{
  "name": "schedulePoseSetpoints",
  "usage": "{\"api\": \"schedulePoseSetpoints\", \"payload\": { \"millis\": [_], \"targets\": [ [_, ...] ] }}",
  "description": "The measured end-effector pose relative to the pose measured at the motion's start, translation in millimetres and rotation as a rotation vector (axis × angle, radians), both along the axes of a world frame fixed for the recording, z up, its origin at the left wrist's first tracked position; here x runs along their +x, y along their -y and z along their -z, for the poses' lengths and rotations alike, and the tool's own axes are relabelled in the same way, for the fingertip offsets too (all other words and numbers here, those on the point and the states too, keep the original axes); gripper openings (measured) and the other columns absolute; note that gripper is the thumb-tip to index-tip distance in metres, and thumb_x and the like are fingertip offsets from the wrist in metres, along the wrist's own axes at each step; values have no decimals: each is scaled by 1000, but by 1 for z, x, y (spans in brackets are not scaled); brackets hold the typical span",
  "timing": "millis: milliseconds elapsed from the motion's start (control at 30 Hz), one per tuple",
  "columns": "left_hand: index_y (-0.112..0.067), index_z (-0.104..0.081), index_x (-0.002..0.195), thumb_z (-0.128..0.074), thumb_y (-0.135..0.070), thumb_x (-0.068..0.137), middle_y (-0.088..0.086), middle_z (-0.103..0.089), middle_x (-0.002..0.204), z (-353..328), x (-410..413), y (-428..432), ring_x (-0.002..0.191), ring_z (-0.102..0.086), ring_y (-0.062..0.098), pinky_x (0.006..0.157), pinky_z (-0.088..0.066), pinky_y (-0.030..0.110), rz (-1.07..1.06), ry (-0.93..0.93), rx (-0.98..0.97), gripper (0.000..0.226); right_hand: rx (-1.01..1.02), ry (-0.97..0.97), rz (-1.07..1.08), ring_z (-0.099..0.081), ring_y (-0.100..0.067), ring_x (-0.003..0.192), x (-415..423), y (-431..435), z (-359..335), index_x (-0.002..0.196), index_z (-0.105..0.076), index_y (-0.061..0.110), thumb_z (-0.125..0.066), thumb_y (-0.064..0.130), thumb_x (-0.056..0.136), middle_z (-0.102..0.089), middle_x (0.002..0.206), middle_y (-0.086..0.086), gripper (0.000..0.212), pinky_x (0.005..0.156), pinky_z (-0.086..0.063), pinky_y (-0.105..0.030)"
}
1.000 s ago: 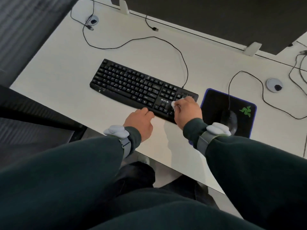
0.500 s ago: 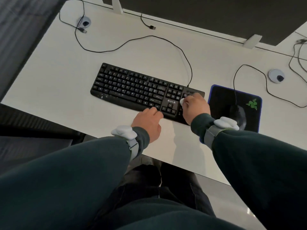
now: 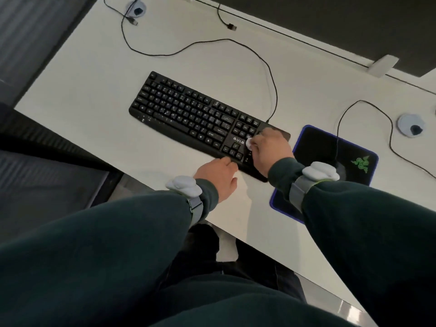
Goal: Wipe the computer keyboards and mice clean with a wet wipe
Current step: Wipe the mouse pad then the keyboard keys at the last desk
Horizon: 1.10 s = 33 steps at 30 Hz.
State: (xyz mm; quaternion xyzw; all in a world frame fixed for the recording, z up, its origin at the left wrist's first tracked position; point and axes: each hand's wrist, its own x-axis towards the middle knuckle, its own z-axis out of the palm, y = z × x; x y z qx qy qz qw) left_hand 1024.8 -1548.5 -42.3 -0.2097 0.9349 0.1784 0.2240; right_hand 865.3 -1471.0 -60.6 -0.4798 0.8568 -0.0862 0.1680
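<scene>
Wiping step: we judge the AULA keyboard is the item in hand, and its right end is being worked.
Right hand: fingers curled round a balled white wet wipe, pressed onto keys at the keyboard's right end.
Left hand: loosely curled, holding nothing, touching the keyboard's near edge.
Mouse: on the Razer mouse pad just right of the keyboard, untouched.
Next: we expect strokes leftward along the key rows, with the keyboard braced against sliding.

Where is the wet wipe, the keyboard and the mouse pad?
wet wipe (image 3: 249,144): head view, on the white wad that shows.
keyboard (image 3: 188,112): head view, on the middle letter keys.
mouse pad (image 3: 316,143): head view, on its bare black top.
</scene>
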Motion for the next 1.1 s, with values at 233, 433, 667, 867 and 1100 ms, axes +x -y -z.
{"api": "schedulePoseSetpoints", "payload": {
  "millis": [233, 433, 667, 867, 1100],
  "targets": [
    [-8, -40, 143, -48, -58, 95, 8, -36, 144, 5, -5, -47, 128, -40, 30, 98, -39, 41, -279, 226, -196, 70, -51, -34, -41, -51, -33, 101, -31, -18, -7, 113, -69, 14, -48, 7, 93, -55, 107, -12, 29, 81, -39, -34],
    [-3, 13, 156, -60, -79, 76, 24, 22, 161, 13, -21, -66, 151, 13, 40, 121, -16, 55, -540, 430, -53, 132, -42, -10, -274, -52, -35, 96, -13, -10, 3, 109, -72, 9, -53, 7, 89, -56, 99, -13, 27, 74, -39, -36],
    [12, 31, 142, -57, -100, 39, 51, 33, 139, 38, -50, -69, 135, 27, 65, 113, 4, 71, -530, 669, -67, 176, -39, -118, -93, -52, -37, 97, -27, 0, 5, 108, -72, 15, -53, 17, 90, -60, 104, -12, 26, 78, -41, -41],
    [7, 38, 138, -56, -102, 31, 47, 44, 134, 46, -42, -65, 131, 34, 63, 110, 6, 73, -556, 623, 3, 180, -133, -113, -337, -52, -35, 80, -1, -16, 15, 100, -72, 10, -58, 6, 79, -54, 88, -13, 26, 67, -43, -41],
    [2, 42, 138, -59, -100, 31, 43, 45, 138, 41, -40, -69, 132, 34, 62, 108, 6, 76, -602, 585, 36, 179, -13, -75, -109, -52, -35, 106, -22, -6, 3, 127, -63, 13, -51, 8, 91, -52, 116, -13, 38, 88, -43, -39]
  ]
}}
